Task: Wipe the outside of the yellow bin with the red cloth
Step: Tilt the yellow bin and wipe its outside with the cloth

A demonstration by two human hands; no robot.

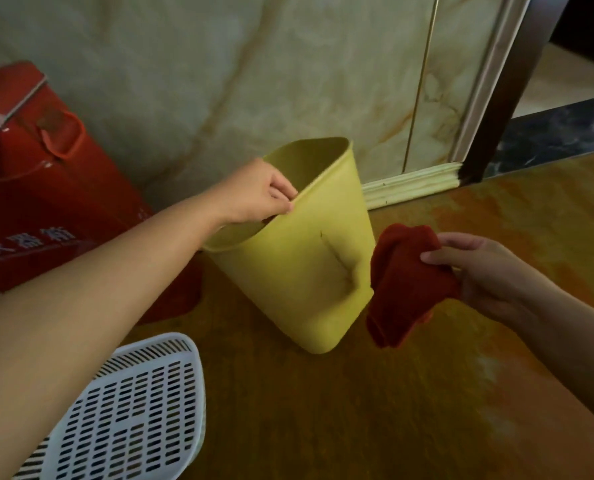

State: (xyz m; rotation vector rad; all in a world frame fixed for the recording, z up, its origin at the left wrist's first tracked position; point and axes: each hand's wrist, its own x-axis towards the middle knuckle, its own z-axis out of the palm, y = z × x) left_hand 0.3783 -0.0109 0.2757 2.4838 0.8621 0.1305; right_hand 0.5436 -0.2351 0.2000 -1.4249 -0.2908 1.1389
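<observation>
At the lower left of the frame, nearest the camera, a white perforated plastic basket [129, 410] is seen lying on the glossy orange-brown marbled floor [357, 410], its slotted surface turned up; nothing can be seen held in it. Above it, a bare forearm is stretched from the left edge toward the middle of the frame, and the left hand [257, 192] is closed on the rim of the yellow plastic bin [299, 271], with the thumb on the outer wall and the fingers curled over the edge into the opening. The bin is held tilted, its mouth tipped toward the upper left and its base resting on the floor at the centre of the frame; a recessed handle is moulded into the side wall facing the camera. As much of the inside as is shown appears bare yellow. At the right of the frame, the folded dark red cloth [406, 289] is pinched in the right hand [489, 275], thumb on top and fingers beneath, and it hangs just beside the bin's right edge; whether it touches the wall cannot be told. At the upper left, a red box with a loop handle [39, 174] stands closed against the pale veined marble wall [254, 64].
</observation>
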